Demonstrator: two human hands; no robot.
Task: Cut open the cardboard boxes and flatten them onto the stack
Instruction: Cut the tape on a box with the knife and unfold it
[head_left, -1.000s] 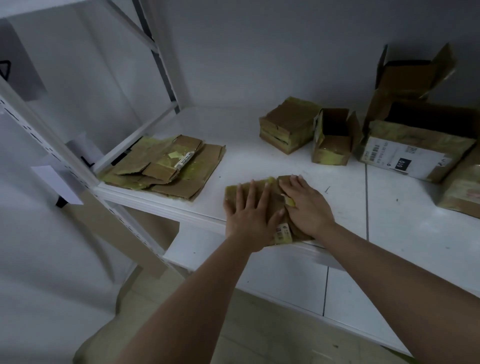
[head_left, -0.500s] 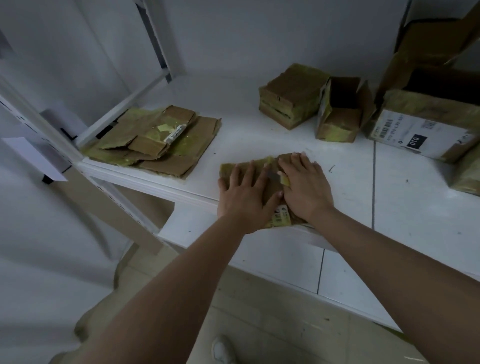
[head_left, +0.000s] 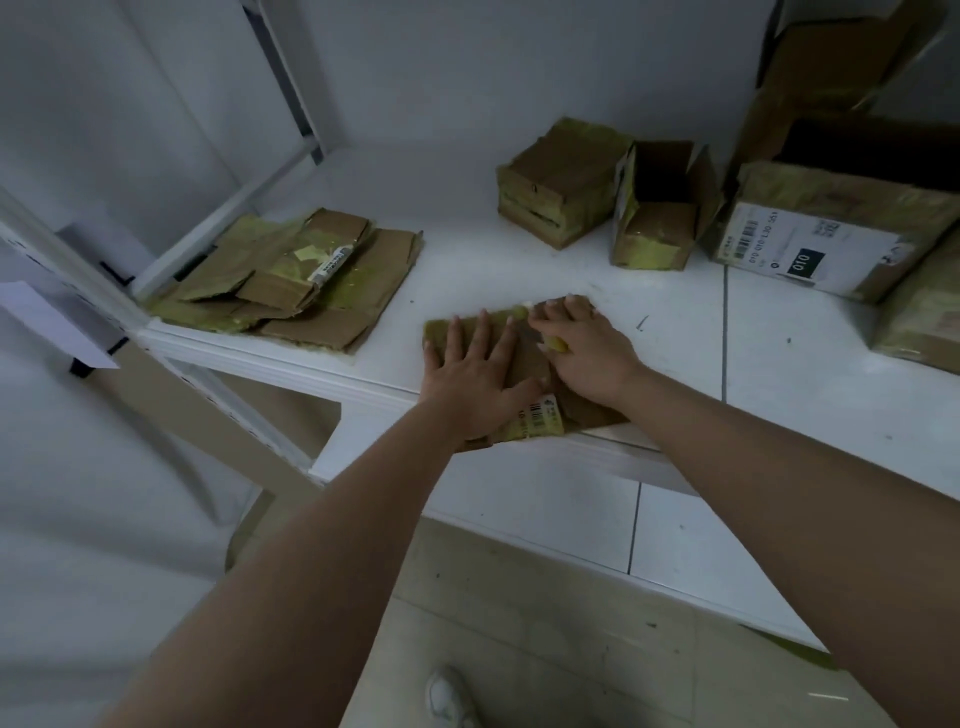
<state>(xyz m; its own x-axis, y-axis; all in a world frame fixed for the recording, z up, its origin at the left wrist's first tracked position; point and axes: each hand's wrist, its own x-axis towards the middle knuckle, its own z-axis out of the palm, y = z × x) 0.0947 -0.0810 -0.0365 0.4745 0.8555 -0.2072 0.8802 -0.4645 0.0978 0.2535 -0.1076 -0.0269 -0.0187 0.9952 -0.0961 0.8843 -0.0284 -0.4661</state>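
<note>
Left hand (head_left: 470, 376) and right hand (head_left: 584, 348) press flat on the box (head_left: 524, 358), grips released, near counter (head_left: 519, 275) edge; stack (head_left: 296, 280) far left.

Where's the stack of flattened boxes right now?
The stack of flattened boxes lies at the shelf's left end, left of the left hand.

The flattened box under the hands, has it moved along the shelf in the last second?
No. The flattened box still lies at the shelf's front edge, right of the stack; only the camera shifted.
</note>
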